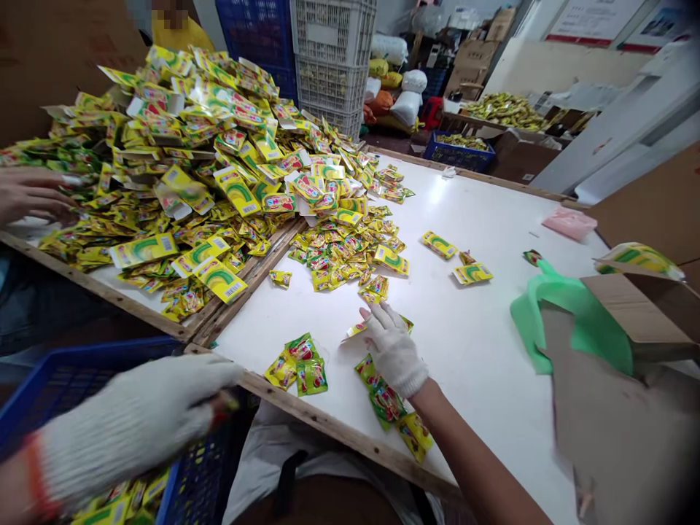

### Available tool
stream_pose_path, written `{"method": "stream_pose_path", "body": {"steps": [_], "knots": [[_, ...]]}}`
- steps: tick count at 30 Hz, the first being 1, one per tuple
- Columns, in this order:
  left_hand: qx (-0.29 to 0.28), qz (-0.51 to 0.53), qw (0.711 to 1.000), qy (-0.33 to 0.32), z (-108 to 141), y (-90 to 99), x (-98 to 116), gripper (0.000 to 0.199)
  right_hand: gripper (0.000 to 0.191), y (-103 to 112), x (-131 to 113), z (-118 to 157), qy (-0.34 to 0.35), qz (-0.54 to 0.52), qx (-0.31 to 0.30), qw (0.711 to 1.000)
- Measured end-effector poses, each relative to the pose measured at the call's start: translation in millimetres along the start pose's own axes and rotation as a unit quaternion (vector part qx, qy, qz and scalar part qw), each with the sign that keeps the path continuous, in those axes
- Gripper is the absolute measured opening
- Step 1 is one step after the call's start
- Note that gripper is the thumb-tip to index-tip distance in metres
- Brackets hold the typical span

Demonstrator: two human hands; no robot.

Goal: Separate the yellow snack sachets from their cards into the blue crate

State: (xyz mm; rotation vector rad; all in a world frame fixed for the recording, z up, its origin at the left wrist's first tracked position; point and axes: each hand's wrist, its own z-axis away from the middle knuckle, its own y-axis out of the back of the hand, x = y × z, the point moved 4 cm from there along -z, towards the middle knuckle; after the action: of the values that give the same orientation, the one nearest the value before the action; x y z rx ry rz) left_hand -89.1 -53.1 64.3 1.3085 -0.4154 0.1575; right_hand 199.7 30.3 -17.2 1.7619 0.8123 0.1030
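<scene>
My left hand (pixel 142 415), in a white knitted glove, is over the blue crate at the table's near left edge. It is blurred, its fingers closed on a small colourful packet (pixel 225 405) that is mostly hidden. On the white table my right hand (pixel 391 346), also gloved, has its fingers and thumb about a small yellow box (pixel 355 331), whose ends show on either side. Close to my right wrist lie a few green and yellow sachets (pixel 387 403) in a row. Left of them is a group of green and yellow sachets (pixel 310 375).
A tall heap of yellow boxes and sachets (pixel 235 175) covers the left and back. A blue crate (pixel 189 467) with packets stands below the edge. Right are a green scoop (pixel 593 321) and cardboard (pixel 634 306). Another person's hand (pixel 33 193) is at far left.
</scene>
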Motion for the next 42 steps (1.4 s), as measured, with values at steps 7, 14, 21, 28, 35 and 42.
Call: {"method": "stream_pose_path", "body": {"steps": [7, 14, 21, 28, 35, 42], "knots": [[-0.017, 0.243, 0.967, 0.075, -2.5, -46.5, 24.3, 0.044, 0.019, -4.2, -8.7, -4.0, -0.054, 0.035, -0.007, 0.998], [0.093, 0.555, 0.826, 0.043, -65.9, -134.9, 105.5, 0.049, 0.034, -0.7, -57.3, 65.8, -0.032, -0.070, 0.091, 0.993], [-0.013, 0.532, 0.846, -0.029, -75.6, -140.3, 90.9, 0.038, 0.021, -8.9, -24.7, 96.2, -0.263, -0.347, 0.117, 0.893], [0.034, 0.557, 0.830, 0.009, -62.5, -156.6, 90.4, 0.026, 0.020, -16.9, -18.9, 98.7, -0.308, -0.358, 0.083, 0.878], [-0.017, 0.507, 0.860, -0.057, -66.2, -153.4, 86.5, 0.037, 0.018, -7.7, -14.3, 87.8, -0.271, -0.306, 0.030, 0.912], [-0.010, 0.437, 0.894, -0.101, -72.3, -136.3, 89.6, 0.019, 0.042, -8.4, -17.0, 81.2, -0.256, -0.378, 0.068, 0.887]]}}
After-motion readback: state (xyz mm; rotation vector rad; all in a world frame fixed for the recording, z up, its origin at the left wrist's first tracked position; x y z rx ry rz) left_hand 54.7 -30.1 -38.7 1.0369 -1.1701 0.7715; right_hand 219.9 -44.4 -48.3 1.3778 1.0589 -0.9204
